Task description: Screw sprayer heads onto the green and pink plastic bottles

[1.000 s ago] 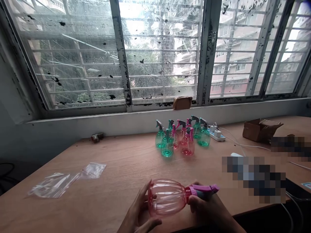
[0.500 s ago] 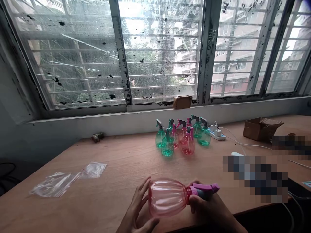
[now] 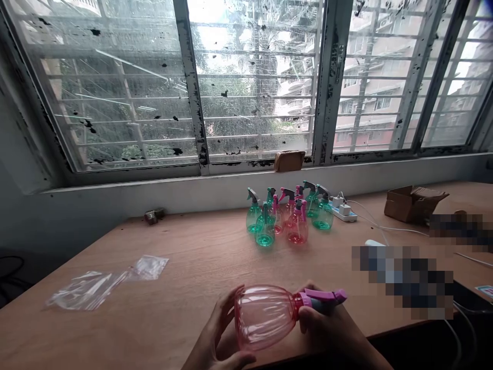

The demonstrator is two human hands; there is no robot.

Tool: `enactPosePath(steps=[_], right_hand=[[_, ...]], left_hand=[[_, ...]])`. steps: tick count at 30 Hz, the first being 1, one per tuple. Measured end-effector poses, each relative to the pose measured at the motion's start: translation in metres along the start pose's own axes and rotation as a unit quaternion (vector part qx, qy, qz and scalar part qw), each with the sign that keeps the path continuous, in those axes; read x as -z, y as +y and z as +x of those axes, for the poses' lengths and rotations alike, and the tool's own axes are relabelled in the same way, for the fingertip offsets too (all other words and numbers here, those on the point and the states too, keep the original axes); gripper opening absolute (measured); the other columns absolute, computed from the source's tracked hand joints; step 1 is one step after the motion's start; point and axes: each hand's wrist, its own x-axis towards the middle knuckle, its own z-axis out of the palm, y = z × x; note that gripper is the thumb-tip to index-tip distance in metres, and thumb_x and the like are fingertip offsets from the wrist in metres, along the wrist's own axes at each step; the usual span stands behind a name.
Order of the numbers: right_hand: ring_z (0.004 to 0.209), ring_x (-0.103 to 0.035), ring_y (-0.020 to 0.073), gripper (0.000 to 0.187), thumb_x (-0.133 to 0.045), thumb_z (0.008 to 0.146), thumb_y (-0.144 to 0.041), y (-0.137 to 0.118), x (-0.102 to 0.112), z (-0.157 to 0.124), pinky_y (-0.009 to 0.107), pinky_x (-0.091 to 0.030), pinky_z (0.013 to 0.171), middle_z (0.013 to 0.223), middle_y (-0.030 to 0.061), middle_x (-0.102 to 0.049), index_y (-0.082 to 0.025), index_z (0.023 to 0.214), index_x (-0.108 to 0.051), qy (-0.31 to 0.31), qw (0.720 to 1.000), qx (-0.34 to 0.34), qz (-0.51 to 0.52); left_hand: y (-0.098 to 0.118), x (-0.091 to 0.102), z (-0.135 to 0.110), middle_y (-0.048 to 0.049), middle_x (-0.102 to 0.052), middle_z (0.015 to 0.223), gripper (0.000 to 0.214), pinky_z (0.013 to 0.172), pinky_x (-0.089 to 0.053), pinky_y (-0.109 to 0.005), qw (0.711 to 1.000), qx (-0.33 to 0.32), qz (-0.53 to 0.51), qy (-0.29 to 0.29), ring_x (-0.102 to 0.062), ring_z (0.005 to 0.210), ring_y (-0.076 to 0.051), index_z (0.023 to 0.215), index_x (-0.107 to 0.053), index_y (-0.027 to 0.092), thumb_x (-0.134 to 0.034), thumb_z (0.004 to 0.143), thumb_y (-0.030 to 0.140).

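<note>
A pink see-through spray bottle (image 3: pixel 265 316) lies sideways in both my hands, low over the near edge of the wooden table (image 3: pixel 185 267). Its purple trigger head (image 3: pixel 321 299) points right. My left hand (image 3: pixel 217 339) cups the round base of the bottle with curled fingers. My right hand (image 3: pixel 327 329) wraps the neck and trigger head.
Several green and pink spray bottles (image 3: pixel 287 216) stand grouped near the window sill. Clear plastic bags (image 3: pixel 103 282) lie at the left. A white power strip (image 3: pixel 344 211) with cables and a brown cardboard box (image 3: pixel 412 203) sit at the right. A blurred patch covers things at the right.
The bottle's base has tipped slightly toward me and my left hand has shifted lower round it. The right hand keeps its grip on the neck.
</note>
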Motion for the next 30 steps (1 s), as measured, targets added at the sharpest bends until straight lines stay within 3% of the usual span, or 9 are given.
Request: enactPosePath(steps=[3,7,11,17,21,24,30], right_hand=[[0.048,-0.060,0.0175,0.029,-0.077,0.076,-0.044,0.000,-0.001,0.001,0.026,-0.044,0.050,0.056,-0.0033,-0.068,-0.021,0.083,-0.061,-0.002,1.000,0.011,-0.007],[0.047,-0.060,0.0168,0.024,-0.077,0.074,-0.037,0.002,-0.001,0.002,0.025,-0.044,0.049,0.054,-0.0043,-0.067,-0.022,0.082,-0.060,0.004,1.000,0.017,-0.020],[0.049,-0.061,0.0156,0.023,-0.078,0.075,-0.035,0.002,-0.001,0.001,0.024,-0.045,0.051,0.057,-0.0051,-0.066,-0.021,0.082,-0.061,-0.014,1.000,0.023,-0.009],[0.051,-0.062,0.0167,0.024,-0.079,0.077,-0.036,0.002,0.001,-0.001,0.024,-0.046,0.053,0.057,-0.0039,-0.067,-0.021,0.084,-0.062,-0.021,1.000,0.017,0.002],[0.052,-0.063,0.0176,0.025,-0.079,0.076,-0.036,0.000,0.001,0.000,0.026,-0.046,0.054,0.057,-0.0036,-0.067,-0.021,0.084,-0.061,-0.023,1.000,0.020,0.001],[0.052,-0.063,0.0175,0.025,-0.080,0.073,-0.036,0.000,0.000,0.000,0.025,-0.047,0.053,0.057,-0.0046,-0.066,-0.021,0.083,-0.062,-0.016,1.000,0.011,-0.012],[0.050,-0.064,0.0176,0.028,-0.083,0.069,-0.038,0.002,-0.001,-0.002,0.025,-0.049,0.050,0.056,-0.0051,-0.065,-0.022,0.080,-0.063,0.007,0.999,0.016,-0.027]], left_hand=[[-0.001,0.001,0.000,-0.0052,-0.045,0.158,0.076,0.121,-0.028,-0.048,1.000,0.008,0.027,-0.007,-0.043,0.142,-0.032,0.146,-0.040,0.038,-0.078,0.081,0.032],[0.005,0.003,-0.001,-0.0089,-0.051,0.153,0.083,0.118,-0.033,-0.050,0.998,0.051,0.014,-0.022,-0.048,0.139,-0.034,0.151,-0.031,0.036,-0.078,0.082,0.037],[0.005,0.003,-0.002,-0.0118,-0.051,0.151,0.070,0.114,-0.039,-0.051,0.998,0.043,-0.034,-0.002,-0.050,0.137,-0.035,0.145,-0.040,0.033,-0.073,0.084,0.044],[0.000,-0.001,0.000,-0.0052,-0.051,0.151,0.083,0.114,-0.040,-0.046,0.992,0.063,-0.102,-0.030,-0.049,0.138,-0.032,0.142,-0.042,0.040,-0.087,0.073,0.028],[0.002,0.000,0.001,-0.0005,-0.046,0.156,0.077,0.119,-0.033,-0.045,0.996,0.052,-0.070,-0.034,-0.042,0.144,-0.030,0.142,-0.042,0.045,-0.082,0.079,0.029],[-0.002,0.004,0.003,-0.0028,-0.044,0.158,0.074,0.121,-0.029,-0.047,0.999,0.034,-0.009,-0.041,-0.043,0.143,-0.029,0.146,-0.034,0.045,-0.074,0.086,0.033],[-0.012,0.003,0.000,-0.0089,-0.044,0.154,0.072,0.111,-0.042,-0.047,1.000,0.008,-0.008,0.001,-0.045,0.140,-0.031,0.142,-0.034,0.040,-0.075,0.083,0.044]])
